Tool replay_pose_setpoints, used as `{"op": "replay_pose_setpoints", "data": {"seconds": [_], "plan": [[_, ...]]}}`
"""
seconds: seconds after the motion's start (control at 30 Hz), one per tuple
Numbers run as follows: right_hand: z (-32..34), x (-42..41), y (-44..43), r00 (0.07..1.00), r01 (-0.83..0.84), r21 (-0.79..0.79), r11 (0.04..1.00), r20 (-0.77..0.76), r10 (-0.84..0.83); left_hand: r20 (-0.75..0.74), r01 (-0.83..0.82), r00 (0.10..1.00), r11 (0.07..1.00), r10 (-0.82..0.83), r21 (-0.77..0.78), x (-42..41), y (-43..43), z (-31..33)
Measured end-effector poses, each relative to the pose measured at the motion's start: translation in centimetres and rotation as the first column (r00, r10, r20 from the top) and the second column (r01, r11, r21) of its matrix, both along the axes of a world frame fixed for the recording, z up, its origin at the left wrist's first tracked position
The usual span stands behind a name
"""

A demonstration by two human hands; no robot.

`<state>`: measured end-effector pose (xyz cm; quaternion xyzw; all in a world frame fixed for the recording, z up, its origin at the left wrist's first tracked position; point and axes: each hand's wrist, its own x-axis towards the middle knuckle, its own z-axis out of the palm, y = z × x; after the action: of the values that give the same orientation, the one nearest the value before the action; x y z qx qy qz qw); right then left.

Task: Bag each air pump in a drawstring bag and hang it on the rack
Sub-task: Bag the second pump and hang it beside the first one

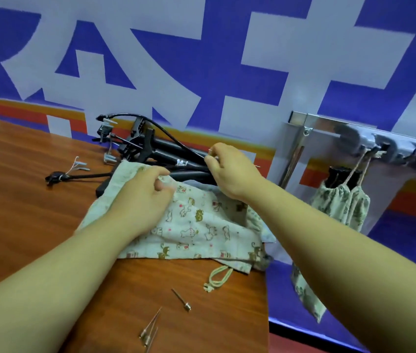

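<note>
A: Nearest the lens, two bare forearms are stretched forward over a wooden table [23, 194]. What is scattered beneath them?
B: Thin metal needles [182, 300] are strewn at the near edge, and a looped cord [218, 277] is laid just beyond them.
A: How are the hands held?
B: The left hand [145, 200] is curled, and the upper edge of the top drawstring bag [201, 225] is pinched between thumb and fingers. The right hand [229, 171] is closed in a pinch on a thin black hose [176, 142].
A: Where are the air pumps [166, 155] found?
B: They are piled by the wall behind the heap of printed bags, their near ends hidden by the right hand. A loose connector [74, 175] is left apart, to the left.
A: And the rack [379, 146]?
B: It is fixed to the wall on the right. One filled bag [341, 202] is hung from a hook by its cords; another bag [306, 296] is seen past the table's right edge, partly covered by the right forearm.
</note>
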<state>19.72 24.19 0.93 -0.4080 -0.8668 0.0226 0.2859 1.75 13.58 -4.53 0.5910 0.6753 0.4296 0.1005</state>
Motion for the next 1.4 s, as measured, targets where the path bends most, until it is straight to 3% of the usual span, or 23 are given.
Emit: {"op": "replay_pose_setpoints", "data": {"seconds": [0.13, 0.27, 0.33, 0.4, 0.6, 0.73, 0.9, 1.1, 1.27, 1.4], "plan": [[-0.9, -2.4, 3.0, 0.990, -0.009, 0.052, 0.999, 0.142, 0.001, 0.003, 0.034, 0.999, 0.999, -0.034, 0.000, -1.0, 0.6, -1.1], [-1.5, -3.2, 4.8, 0.927, 0.016, 0.223, 0.975, 0.363, -0.098, 0.007, 0.042, 0.999, 0.999, -0.042, 0.001, -1.1, 0.7, -1.5], [-1.6, -3.4, 5.1, 0.893, -0.014, 0.172, 0.985, 0.446, -0.065, 0.001, 0.057, 0.998, 0.998, -0.057, -0.017, -1.1, 0.8, -1.6], [-1.8, -3.6, 5.1, 0.878, -0.024, 0.091, 0.996, 0.477, -0.022, -0.011, 0.098, 0.995, 0.994, -0.099, -0.039, -1.1, 0.7, -1.7], [-1.3, -3.2, 4.6, 0.840, -0.017, 0.229, 0.973, 0.531, -0.111, 0.044, 0.133, 0.991, 0.989, -0.130, -0.069, -0.7, 1.0, -2.3], [1.2, -1.0, 3.4, 0.864, -0.013, 0.399, 0.917, 0.466, -0.190, 0.035, 0.102, 0.994, 0.992, -0.100, -0.078, -0.6, 1.0, -2.6], [3.0, 2.4, 0.9, 0.911, 0.049, 0.290, 0.956, 0.379, -0.162, 0.071, 0.116, 0.991, 0.988, -0.109, -0.099, -0.4, 0.5, -1.7], [4.0, 5.5, -2.6, 0.923, 0.140, 0.299, 0.944, 0.304, -0.233, 0.124, 0.131, 0.984, 0.991, -0.130, 0.005, 1.2, -0.4, 2.4], [5.0, 7.5, -5.4, 0.955, 0.196, 0.158, 0.968, 0.192, -0.224, 0.180, 0.107, 0.977, 0.993, -0.114, 0.050, 3.1, -3.0, 6.3], [5.3, 9.0, -8.5, 0.985, 0.168, -0.043, 0.985, -0.021, -0.169, 0.039, 0.216, 0.975, 0.976, -0.217, 0.019, 6.1, -5.6, 7.9]]}}
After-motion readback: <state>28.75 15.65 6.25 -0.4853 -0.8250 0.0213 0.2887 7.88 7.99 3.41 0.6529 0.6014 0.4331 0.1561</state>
